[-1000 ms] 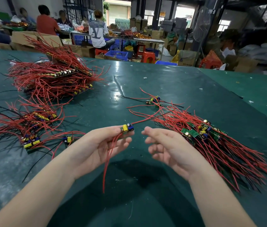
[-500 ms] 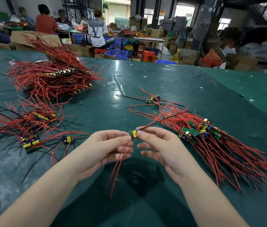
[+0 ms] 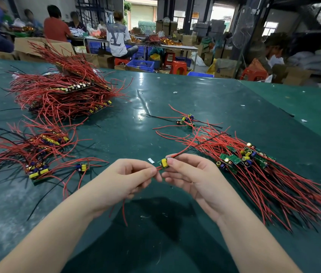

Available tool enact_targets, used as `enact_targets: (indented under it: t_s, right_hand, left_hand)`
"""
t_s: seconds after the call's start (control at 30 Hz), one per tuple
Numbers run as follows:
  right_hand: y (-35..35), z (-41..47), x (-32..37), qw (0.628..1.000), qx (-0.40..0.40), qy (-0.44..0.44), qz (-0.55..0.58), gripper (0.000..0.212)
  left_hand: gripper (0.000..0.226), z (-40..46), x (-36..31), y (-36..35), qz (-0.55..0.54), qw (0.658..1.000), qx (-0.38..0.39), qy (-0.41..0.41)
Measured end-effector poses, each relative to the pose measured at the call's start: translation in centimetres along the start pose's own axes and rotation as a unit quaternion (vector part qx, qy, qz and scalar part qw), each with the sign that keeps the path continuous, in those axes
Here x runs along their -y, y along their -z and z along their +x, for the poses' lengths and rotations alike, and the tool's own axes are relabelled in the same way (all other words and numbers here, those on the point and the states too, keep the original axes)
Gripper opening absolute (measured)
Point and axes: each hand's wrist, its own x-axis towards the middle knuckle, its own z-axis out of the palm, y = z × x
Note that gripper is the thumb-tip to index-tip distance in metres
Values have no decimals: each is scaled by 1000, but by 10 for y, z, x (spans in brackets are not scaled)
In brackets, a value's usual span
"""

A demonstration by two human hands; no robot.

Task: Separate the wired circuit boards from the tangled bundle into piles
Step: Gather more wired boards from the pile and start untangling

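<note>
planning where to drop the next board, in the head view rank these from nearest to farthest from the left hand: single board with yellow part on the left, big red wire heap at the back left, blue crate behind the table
From the left hand:
1. Single board, just to its left on the table.
2. Big red wire heap, far back left on the table.
3. Blue crate, beyond the table's far edge, on the floor.

Beyond our green table cover we see people seated at a far workbench, with red plastic stools and a blue crate on the floor. Cardboard boxes and what look like white sacks fill the dim right side.
</note>
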Motion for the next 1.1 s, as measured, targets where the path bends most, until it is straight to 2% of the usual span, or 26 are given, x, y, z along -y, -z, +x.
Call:
enact_targets:
  t_s: [0.13,0.27,0.47,0.7,0.97,1.1]
  right_hand:
    - [1,-2,4,999,38,-6,15,24]
    - [2,-4,9,997,64,-12,40,18]
    - [2,-3,12,994,71,-9,88,21]
    - [3,-2,9,998,50,-7,35,26]
    - [5,-3,12,993,92,-39,63,23]
    - [5,-1,11,994,66,-40,82,28]
  left_hand:
    - [24,0,2,4,0,1000,12,-12]
    - [27,0,3,10,-3,1000,20,-15]
    - [22,2,2,14,-171,983,67,3]
    - [22,3,3,8,-84,996,37,-17]
    - [23,2,3,4,2,998,17,-68]
    - [30,3,2,6,38,997,3,-61]
